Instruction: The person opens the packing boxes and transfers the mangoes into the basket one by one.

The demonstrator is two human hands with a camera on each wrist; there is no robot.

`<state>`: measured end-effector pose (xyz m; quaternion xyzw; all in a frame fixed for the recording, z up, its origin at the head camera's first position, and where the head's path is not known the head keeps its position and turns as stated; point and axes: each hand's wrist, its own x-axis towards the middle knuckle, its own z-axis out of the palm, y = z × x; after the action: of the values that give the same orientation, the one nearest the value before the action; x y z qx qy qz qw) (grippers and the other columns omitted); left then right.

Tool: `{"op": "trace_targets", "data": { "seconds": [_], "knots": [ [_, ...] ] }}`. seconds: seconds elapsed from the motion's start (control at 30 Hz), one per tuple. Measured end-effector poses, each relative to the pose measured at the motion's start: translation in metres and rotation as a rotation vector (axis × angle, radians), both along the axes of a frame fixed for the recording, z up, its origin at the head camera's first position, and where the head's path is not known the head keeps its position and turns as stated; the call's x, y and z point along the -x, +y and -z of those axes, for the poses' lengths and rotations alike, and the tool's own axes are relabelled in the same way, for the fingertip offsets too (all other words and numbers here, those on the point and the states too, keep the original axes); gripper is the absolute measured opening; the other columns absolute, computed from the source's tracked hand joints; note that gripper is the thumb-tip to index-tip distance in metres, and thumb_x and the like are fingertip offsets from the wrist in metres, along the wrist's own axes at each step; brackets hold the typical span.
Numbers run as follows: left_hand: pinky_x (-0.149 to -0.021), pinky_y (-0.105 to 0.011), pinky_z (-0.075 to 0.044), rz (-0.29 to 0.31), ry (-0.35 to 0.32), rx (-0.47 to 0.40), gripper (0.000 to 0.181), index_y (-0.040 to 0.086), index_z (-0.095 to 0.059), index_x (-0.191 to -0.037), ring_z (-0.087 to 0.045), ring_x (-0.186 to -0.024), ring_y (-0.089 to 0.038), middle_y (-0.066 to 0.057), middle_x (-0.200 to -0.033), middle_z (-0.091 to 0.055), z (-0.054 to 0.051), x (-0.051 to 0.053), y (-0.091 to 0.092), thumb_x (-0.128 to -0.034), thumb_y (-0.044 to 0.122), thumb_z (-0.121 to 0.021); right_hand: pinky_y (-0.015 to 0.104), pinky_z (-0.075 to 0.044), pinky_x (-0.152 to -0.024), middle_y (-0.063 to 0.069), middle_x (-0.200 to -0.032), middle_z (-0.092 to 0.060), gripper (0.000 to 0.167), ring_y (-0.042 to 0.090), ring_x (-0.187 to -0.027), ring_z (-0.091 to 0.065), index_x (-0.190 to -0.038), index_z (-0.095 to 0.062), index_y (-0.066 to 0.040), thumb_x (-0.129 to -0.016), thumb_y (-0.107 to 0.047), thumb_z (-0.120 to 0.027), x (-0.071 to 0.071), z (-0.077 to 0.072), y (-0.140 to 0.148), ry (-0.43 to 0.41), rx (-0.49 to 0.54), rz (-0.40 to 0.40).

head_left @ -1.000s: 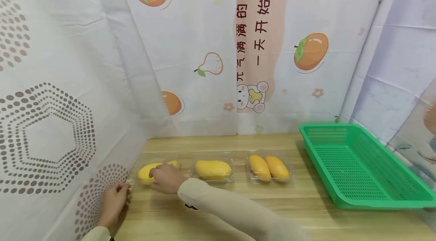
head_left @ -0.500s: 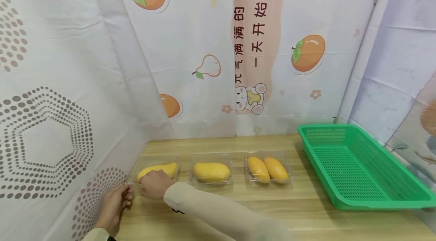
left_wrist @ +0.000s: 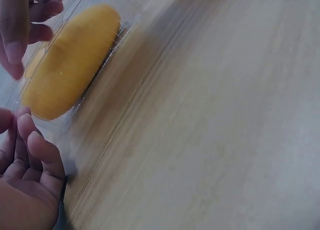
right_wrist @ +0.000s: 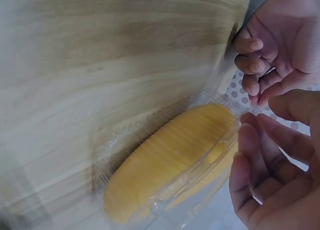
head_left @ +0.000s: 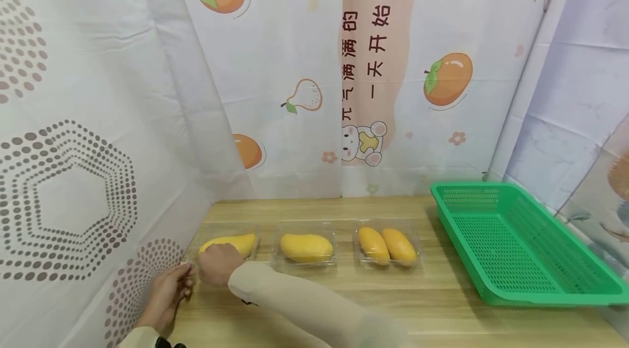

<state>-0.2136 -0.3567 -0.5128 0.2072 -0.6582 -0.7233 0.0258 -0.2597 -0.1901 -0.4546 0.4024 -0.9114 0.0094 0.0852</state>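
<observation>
At the table's left end, a clear plastic clamshell box [left_wrist: 131,17] holds yellow mangoes [right_wrist: 170,155]. My left hand [head_left: 164,296] is at the box's near left corner, thumb and fingertip pinching its edge, the other fingers curled. Close beside it, my right hand [head_left: 219,263] reaches across with bent fingers. Its thumb and index finger meet at the lid's edge near the same corner, as the right wrist view shows. From the head view, the right hand's fingertips are hidden behind its back. The lid rim lies over the fruit.
Two more clear boxes stand in a row to the right, one with a yellow mango [head_left: 307,248], one with two orange-yellow mangoes [head_left: 399,246]. A green plastic basket [head_left: 484,282] stands at the table's right. Printed curtains [head_left: 295,173] enclose the wooden table [head_left: 393,293].
My right hand has moved left and nearer, from over the mango to the box's near left corner. The left hand stays at that corner, with its fingers shifted slightly.
</observation>
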Motion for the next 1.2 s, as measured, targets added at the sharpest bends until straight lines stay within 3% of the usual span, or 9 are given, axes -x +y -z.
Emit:
{"op": "trace_targets", "data": {
  "seconds": [0.27,0.67,0.97,1.2],
  "knots": [
    [-0.056,-0.023,-0.051,-0.017,0.01,0.018,0.036,0.019,-0.071,-0.081,-0.059,-0.066,-0.007,0.007,-0.077,-0.068,0.0,-0.007,-0.003,-0.1072,0.011,-0.047,0.023,-0.052,-0.058,-0.019,-0.091,-0.069,0.004,0.0,-0.076,-0.062,-0.101,-0.071,-0.041,-0.099,-0.043,-0.068,-0.002,0.008,-0.027,0.11,-0.066,0.012],
    [-0.064,-0.025,-0.053,0.007,0.01,-0.013,0.04,0.02,-0.072,-0.079,-0.061,-0.073,-0.01,0.007,-0.079,-0.066,0.004,-0.014,-0.005,-0.1056,0.008,-0.045,0.022,-0.05,-0.054,-0.02,-0.084,-0.066,0.016,0.0,-0.071,-0.059,-0.084,-0.068,-0.039,-0.1,-0.038,-0.068,-0.007,0.012,-0.045,0.209,-0.094,0.0],
    [-0.067,-0.026,-0.052,0.022,0.031,-0.041,0.04,0.019,-0.07,-0.081,-0.06,-0.075,-0.011,0.007,-0.079,-0.064,0.006,-0.01,-0.003,-0.1065,0.008,-0.042,0.02,-0.05,-0.055,-0.018,-0.088,-0.068,0.012,0.0,-0.072,-0.059,-0.087,-0.07,-0.039,-0.097,-0.034,-0.074,-0.006,0.011,-0.045,0.217,-0.106,-0.031],
    [-0.068,-0.026,-0.052,0.024,0.024,-0.007,0.042,0.021,-0.071,-0.082,-0.059,-0.077,-0.011,0.008,-0.081,-0.063,0.003,-0.007,-0.001,-0.1087,0.01,-0.041,0.021,-0.05,-0.058,-0.018,-0.086,-0.068,0.013,0.0,-0.071,-0.059,-0.088,-0.071,-0.039,-0.087,-0.046,-0.082,-0.002,0.005,-0.044,0.217,-0.107,-0.023]
  ]
}}
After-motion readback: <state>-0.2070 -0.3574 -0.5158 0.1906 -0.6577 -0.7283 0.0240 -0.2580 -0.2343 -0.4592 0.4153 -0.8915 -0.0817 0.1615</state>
